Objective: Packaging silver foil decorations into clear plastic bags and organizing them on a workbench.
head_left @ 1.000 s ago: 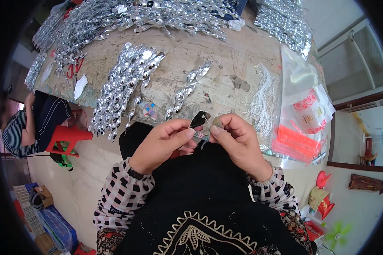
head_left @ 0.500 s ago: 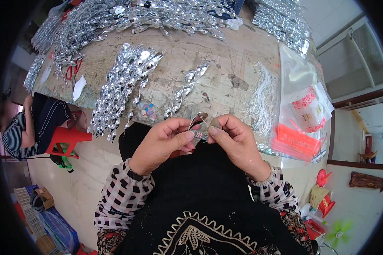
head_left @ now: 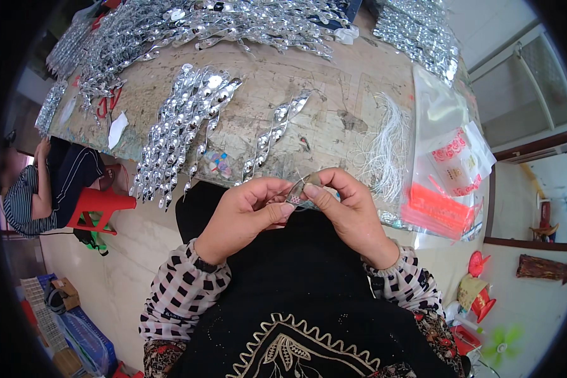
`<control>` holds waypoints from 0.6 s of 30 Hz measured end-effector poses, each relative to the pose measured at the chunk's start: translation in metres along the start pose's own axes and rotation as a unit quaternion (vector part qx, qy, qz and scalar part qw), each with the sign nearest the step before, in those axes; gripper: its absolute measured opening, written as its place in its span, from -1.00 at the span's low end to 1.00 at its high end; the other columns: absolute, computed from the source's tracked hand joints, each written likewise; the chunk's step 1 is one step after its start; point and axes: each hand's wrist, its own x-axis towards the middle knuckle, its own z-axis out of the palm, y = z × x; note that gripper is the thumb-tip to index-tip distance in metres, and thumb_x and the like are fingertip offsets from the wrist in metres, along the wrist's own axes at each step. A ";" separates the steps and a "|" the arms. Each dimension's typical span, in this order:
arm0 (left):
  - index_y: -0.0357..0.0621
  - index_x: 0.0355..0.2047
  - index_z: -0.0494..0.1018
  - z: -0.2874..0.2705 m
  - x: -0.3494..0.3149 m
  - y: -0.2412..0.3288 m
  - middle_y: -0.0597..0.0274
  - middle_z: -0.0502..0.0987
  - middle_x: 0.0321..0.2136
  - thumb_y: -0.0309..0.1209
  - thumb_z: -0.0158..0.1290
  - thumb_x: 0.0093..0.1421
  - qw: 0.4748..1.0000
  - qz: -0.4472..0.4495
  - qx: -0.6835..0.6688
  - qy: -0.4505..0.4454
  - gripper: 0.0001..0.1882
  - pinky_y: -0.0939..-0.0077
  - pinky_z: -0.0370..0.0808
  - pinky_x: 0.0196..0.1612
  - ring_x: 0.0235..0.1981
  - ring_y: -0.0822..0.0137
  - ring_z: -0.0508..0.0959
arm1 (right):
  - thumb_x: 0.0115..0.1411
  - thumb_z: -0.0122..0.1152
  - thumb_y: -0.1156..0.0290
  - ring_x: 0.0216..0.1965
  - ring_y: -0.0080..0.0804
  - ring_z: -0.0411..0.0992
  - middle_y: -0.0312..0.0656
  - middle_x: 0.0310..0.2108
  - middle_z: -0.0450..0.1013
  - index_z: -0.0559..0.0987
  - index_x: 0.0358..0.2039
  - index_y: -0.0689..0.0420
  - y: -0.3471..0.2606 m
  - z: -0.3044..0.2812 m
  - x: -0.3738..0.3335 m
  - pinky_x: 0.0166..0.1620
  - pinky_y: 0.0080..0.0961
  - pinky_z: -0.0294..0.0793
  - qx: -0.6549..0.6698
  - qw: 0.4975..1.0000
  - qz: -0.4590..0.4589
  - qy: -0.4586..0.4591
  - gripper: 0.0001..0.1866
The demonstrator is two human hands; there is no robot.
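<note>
In front of my lap, at the table's near edge, my left hand point(head_left: 246, 208) is closed, thumb against fingers, on a small shiny twisted strip point(head_left: 294, 192). My right hand point(head_left: 346, 201) pinches a thin white string point(head_left: 303, 179) at the strip's upper end, thumb and forefinger nearly touching the left fingertips. Fingers hide most of the strip and the string. Just beyond the hands lies a single silver spiral strip point(head_left: 274, 135). To its left is a bunch of silver spiral strips point(head_left: 183, 126), some overhanging the edge.
White strings point(head_left: 387, 151) lie loose on the worn table point(head_left: 334, 85), beside clear plastic bags point(head_left: 438, 101) and a red packet point(head_left: 440, 208). Heaps of silver spirals point(head_left: 233, 28) fill the back. Red scissors point(head_left: 109, 104) lie left. A person point(head_left: 41, 189) sits beyond on a red stool point(head_left: 104, 208).
My hands have come closer together, the right moving left until the fingertips nearly meet. The dark gap and string loop between them have closed up.
</note>
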 end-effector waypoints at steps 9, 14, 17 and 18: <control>-0.27 0.02 0.41 0.003 -0.002 -0.004 0.26 0.47 -0.32 -0.55 0.09 0.17 0.974 0.151 0.165 0.028 -0.62 0.64 0.42 -0.31 -0.33 0.47 0.49 | 0.30 0.07 0.44 -0.32 -0.64 0.41 -0.29 -0.39 0.47 0.46 -0.26 0.25 -0.011 0.005 -0.002 -0.17 -0.70 0.40 0.125 0.990 0.061 -0.015 -0.87; -0.25 0.01 0.44 0.007 -0.005 -0.001 0.20 0.45 -0.35 -0.57 0.10 0.12 0.936 0.201 0.286 0.044 -0.60 0.59 0.39 -0.25 -0.33 0.41 0.47 | 0.30 0.06 0.44 -0.36 -0.66 0.41 -0.30 -0.43 0.47 0.46 -0.26 0.24 -0.010 0.007 -0.002 -0.22 -0.72 0.38 0.134 0.989 0.063 -0.009 -0.87; -0.20 0.04 0.43 0.007 -0.004 -0.004 0.21 0.45 -0.36 -0.58 0.08 0.12 0.929 0.221 0.293 0.047 -0.58 0.59 0.38 -0.24 -0.33 0.39 0.46 | 0.30 0.06 0.43 -0.39 -0.67 0.40 -0.31 -0.45 0.47 0.46 -0.27 0.23 -0.009 0.008 -0.003 -0.24 -0.72 0.38 0.139 0.988 0.065 -0.004 -0.88; -0.19 0.04 0.43 0.006 -0.004 -0.004 0.21 0.45 -0.36 -0.59 0.08 0.12 0.924 0.224 0.308 0.043 -0.57 0.59 0.38 -0.24 -0.34 0.39 0.46 | 0.30 0.06 0.43 -0.40 -0.67 0.40 -0.31 -0.46 0.47 0.46 -0.28 0.23 -0.009 0.008 -0.003 -0.25 -0.73 0.38 0.140 0.988 0.069 -0.003 -0.88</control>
